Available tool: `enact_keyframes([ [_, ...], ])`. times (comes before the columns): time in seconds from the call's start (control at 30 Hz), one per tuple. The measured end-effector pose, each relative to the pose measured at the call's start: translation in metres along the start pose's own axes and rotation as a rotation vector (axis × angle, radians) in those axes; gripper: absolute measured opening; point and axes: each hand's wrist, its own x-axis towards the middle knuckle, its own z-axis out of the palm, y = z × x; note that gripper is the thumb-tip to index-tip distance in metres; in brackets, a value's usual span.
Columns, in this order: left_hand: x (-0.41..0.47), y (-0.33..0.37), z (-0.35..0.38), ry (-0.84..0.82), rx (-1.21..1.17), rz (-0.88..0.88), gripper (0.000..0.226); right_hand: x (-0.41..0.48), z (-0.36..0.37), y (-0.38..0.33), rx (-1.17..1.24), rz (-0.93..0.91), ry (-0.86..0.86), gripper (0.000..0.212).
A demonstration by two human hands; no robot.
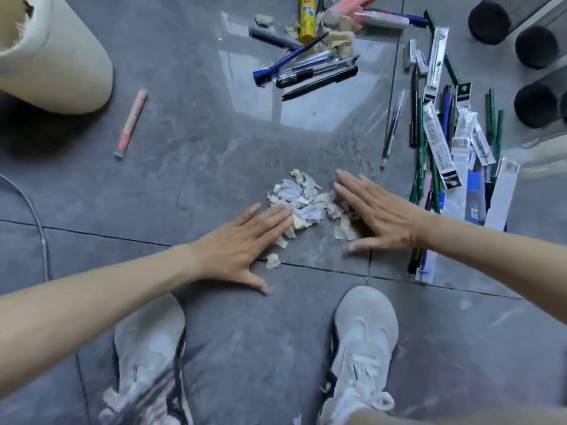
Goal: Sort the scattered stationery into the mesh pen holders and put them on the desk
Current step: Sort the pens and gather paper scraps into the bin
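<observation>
1. At the far left a cream cylindrical container (55,56) sits on the grey tiled floor (184,148). I cannot tell what it is. A grey cable (40,228) runs past it.
2. An orange marker (131,122) lies alone, well apart from the rest of the stationery.
3. The left hand (242,240) lies flat on the floor. Its fingers (276,214) are straight and grip nothing, and their tips touch the near-left edge of a pile of torn paper scraps (302,200).
4. The scraps sit between the two hands, with a few strays just beside the left thumb.
5. The right hand (377,219) is also flat, fingers straight and holding nothing, pressed against the pile's right edge. Both hands seem set to herd the scraps together.
6. Far centre, a heap of pens (310,70) lies loose, with a yellow glue stick (306,19) and more scraps among them.
7. To the right, green pencils and packaged refills (445,142) lie in a rough row on the floor.
8. At the far right, the black mesh pen holders (537,47) lie on their sides, their dark mouths showing nothing inside.
9. By my reading the task has barely begun. No stationery is in a holder, no desk is in view, and all the sorting and carrying is left.
</observation>
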Motion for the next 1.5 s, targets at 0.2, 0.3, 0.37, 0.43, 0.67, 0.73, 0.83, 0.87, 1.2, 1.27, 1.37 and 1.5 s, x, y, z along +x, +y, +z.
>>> enact_keyframes([
  [0.2,0.040,-0.004,-0.006,0.160,0.025,-0.256,0.093,0.031,0.004,-0.021,0.153,0.239,0.137,0.094],
  [0.3,0.042,-0.006,-0.009,0.267,-0.039,-0.321,0.089,0.050,-0.002,-0.034,0.384,0.224,0.209,0.088],
  [0.37,0.034,-0.004,-0.008,0.256,-0.005,-0.232,0.098,0.053,-0.005,-0.040,0.493,0.128,0.202,0.085],
  [0.43,0.032,-0.004,-0.003,0.192,0.053,-0.186,0.107,0.050,-0.008,-0.047,0.599,0.073,0.159,0.084],
  [0.67,0.040,-0.015,-0.006,0.263,-0.073,-0.450,0.100,0.039,-0.002,-0.047,0.544,0.227,0.388,0.079],
  [0.73,0.039,-0.008,-0.004,0.254,-0.136,-0.521,0.095,0.035,0.006,-0.041,0.440,0.327,0.322,0.079],
  [0.83,0.052,0.006,0.002,0.274,-0.251,-0.625,0.091,0.038,0.010,-0.047,0.422,0.315,0.237,0.079],
  [0.87,0.060,0.010,0.002,0.295,-0.312,-0.613,0.090,0.042,0.008,-0.053,0.492,0.277,0.245,0.077],
  [1.2,0.083,0.010,-0.006,0.467,-0.477,-0.637,0.064,0.048,0.005,-0.063,0.919,0.416,0.510,0.064],
  [1.27,0.092,0.020,-0.001,0.439,-0.470,-0.558,0.067,0.051,0.006,-0.066,1.028,0.396,0.557,0.064],
  [1.37,0.108,0.030,0.000,0.507,-0.556,-0.546,0.060,0.056,0.010,-0.073,1.074,0.345,0.613,0.064],
  [1.5,0.118,0.024,-0.001,0.673,-0.600,-0.689,0.052,0.062,0.014,-0.076,0.980,0.402,0.706,0.068],
])
